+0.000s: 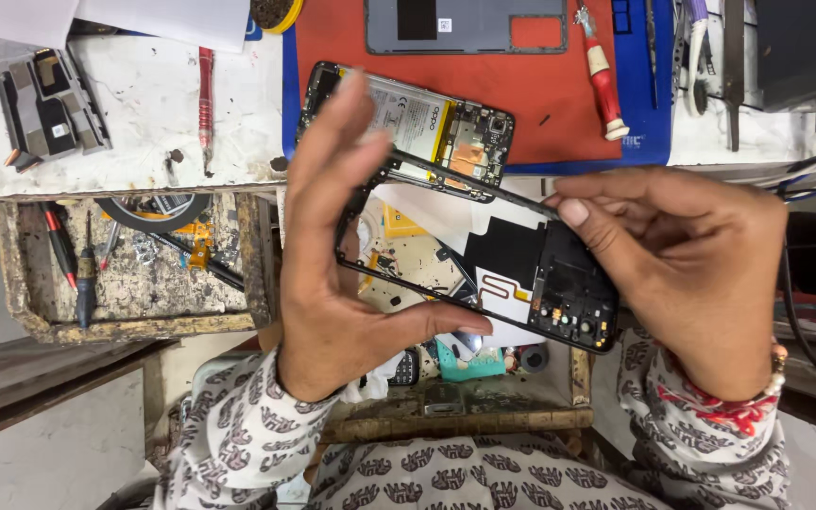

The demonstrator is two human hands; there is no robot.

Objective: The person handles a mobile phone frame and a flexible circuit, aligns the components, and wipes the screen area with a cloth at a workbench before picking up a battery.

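L hand [332, 283] + R hand [691, 274] pinch frame [484, 274] by edges | phone [408, 123] at 12 | advice: keep grip light, don't flex.

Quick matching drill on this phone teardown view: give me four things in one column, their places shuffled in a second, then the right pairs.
1. black phone frame
2. opened phone with battery
3. grey back cover
4. red-handled screwdriver

A. flat at the top edge of the red mat
B. on the mat, right of the opened phone
C. held between left hand and right hand
D. on the mat, just behind the left hand's fingers

Pairs: 1-C, 2-D, 3-A, 4-B
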